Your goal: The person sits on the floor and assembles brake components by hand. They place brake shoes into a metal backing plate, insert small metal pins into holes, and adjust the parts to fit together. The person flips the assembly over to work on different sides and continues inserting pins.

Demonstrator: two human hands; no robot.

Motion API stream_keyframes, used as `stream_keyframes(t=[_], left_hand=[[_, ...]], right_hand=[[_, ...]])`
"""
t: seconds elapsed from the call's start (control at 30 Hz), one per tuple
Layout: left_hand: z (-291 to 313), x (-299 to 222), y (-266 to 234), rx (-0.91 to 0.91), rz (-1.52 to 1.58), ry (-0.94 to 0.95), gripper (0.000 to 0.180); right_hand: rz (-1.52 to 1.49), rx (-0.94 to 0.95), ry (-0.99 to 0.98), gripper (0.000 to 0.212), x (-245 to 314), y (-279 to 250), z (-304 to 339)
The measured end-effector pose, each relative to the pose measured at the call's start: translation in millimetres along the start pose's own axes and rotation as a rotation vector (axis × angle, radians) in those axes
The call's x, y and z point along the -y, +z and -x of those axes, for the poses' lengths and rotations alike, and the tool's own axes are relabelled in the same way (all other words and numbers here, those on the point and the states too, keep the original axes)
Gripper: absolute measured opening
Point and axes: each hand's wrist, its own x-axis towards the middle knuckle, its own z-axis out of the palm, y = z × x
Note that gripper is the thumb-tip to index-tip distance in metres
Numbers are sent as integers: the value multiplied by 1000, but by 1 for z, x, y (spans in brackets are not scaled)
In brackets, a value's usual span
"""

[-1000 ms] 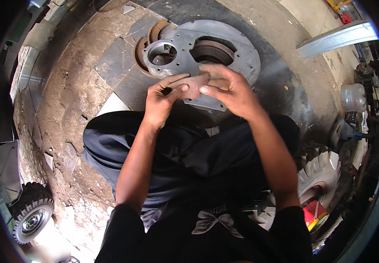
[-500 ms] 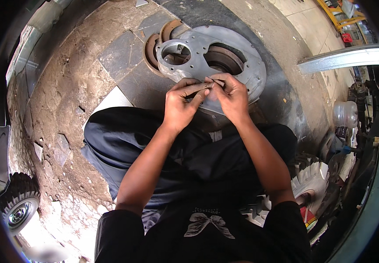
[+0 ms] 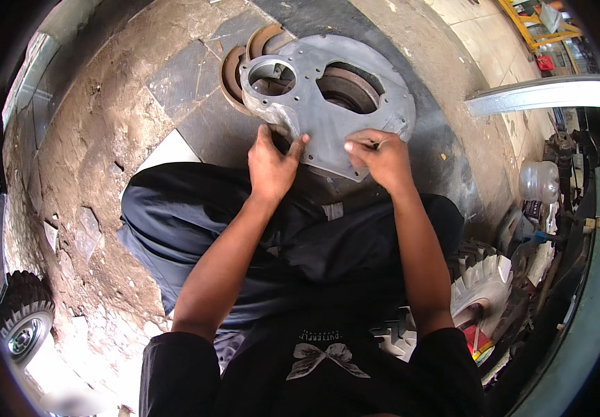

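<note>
A large grey metal plate [image 3: 328, 128], with a round hole and a wider curved opening, lies before my crossed legs. My left hand [image 3: 272, 163] is at its near left edge, thumb on the rim and the other fingers partly hidden beside it; it appears to grip that edge. Over the plate's near right part, my right hand [image 3: 383, 160] has its thumb and fingers pinched together. Whatever is in that pinch is too small and blurred to make out. Beneath the curved opening shows a dark round part [image 3: 348, 94]. Rusty curved brake shoes [image 3: 233, 73] rest against the plate's far left side.
Dark floor tiles [image 3: 182, 76] border broken dirt ground at left. A small wheel [image 3: 28, 333] stands at lower left. To the right are a metal beam [image 3: 536, 97], a clear plastic bottle [image 3: 538, 182], a pale toothed wheel [image 3: 484, 285] and a yellow frame [image 3: 522, 28].
My hands, together before over a small thin piece, have moved apart. The left has come down to the plate's edge, the right has shifted right over the plate.
</note>
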Motion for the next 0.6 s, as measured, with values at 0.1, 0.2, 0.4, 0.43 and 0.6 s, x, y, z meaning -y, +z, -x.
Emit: stream_keyframes(t=[0.1,0.2,0.4,0.43,0.6], left_hand=[[-1,13,5,214,253,-424,78],[-4,-8,-9,372,628,-713,86],[-2,0,-5,369,740,-704,93],[-2,0,-4,373,742,-702,93],[-4,-3,-6,373,713,-720,93]], right_hand=[[155,-85,2,18,10,6,11],[105,-71,60,17,13,15,18],[51,-92,154,20,-3,2,10],[17,-72,139,20,-5,8,14],[-79,-123,112,19,-17,8,13]])
